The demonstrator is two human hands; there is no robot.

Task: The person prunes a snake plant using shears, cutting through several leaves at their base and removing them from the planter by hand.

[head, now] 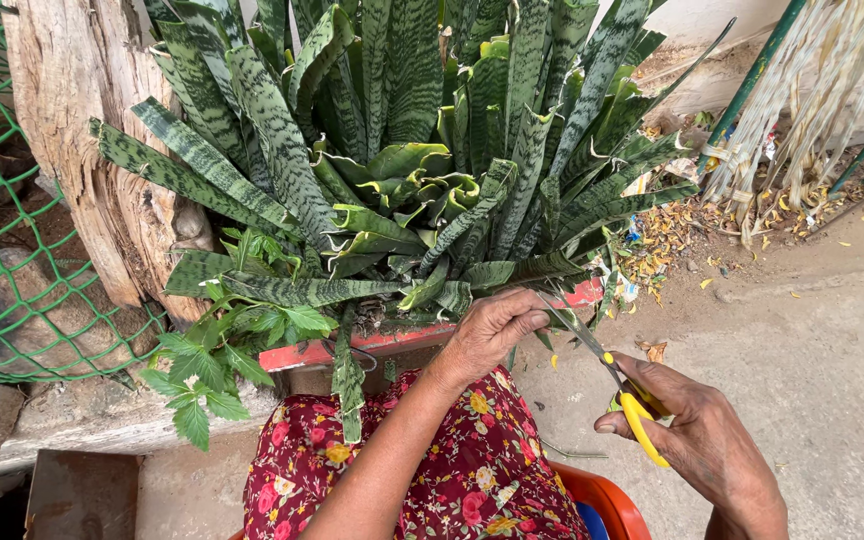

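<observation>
Gripping a leaf, the left hand (492, 330) is pinching the big banded-green snake plant (402, 150) low at its near edge, above the red planter rim (372, 345). Beside it, the right hand (697, 435) is clasping yellow-handled scissors (612, 385), blades pointing at that leaf.

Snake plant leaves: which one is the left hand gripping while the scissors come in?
The low, dark banded leaf at the plant's front right edge, just above the red pot rim. The left hand pinches its end; the scissors in the right hand point toward it. Other leaves stand untouched.
</observation>
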